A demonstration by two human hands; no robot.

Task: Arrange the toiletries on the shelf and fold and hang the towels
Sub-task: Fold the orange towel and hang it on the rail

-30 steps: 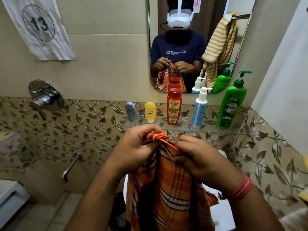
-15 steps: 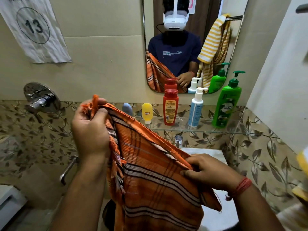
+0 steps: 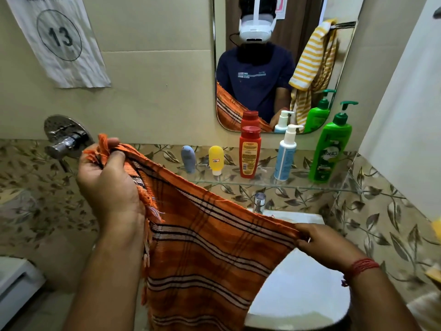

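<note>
We have the orange striped towel (image 3: 205, 244) stretched between our 2 hands above the washbasin (image 3: 298, 292), its top edge sloping from 10 o'clock down to 3 o'clock in the view. Our left hand (image 3: 109, 185) is clenched around a bunched, fringed corner, held high near the chrome wall tap (image 3: 65, 139) at 9 o'clock. Our right hand (image 3: 327, 244) pinches the opposite end of that edge between thumb and fingers, lower down, and the rest of the cloth hangs free beneath.

We judge this towel to be thin, light woven cotton: it drapes limply, creases at once and has no stiffness of its own. It should not slip, but the loose fringe could snag or bunch, and any slack will let it sag out of square. The best hold is at the 2 top corners, pulled taut and level, so the halves can meet edge to edge when we fold.

On the glass shelf (image 3: 262, 185) at 1 o'clock stand 5 toiletries in a row: a grey-blue tube (image 3: 188, 158), a yellow tube (image 3: 216, 160), a red bottle (image 3: 250, 151), a white pump bottle (image 3: 286, 154) and a green pump bottle (image 3: 330, 149). That part looks finished. In the mirror (image 3: 274, 68) a yellow striped towel (image 3: 310, 65) already hangs on a rail.
</note>
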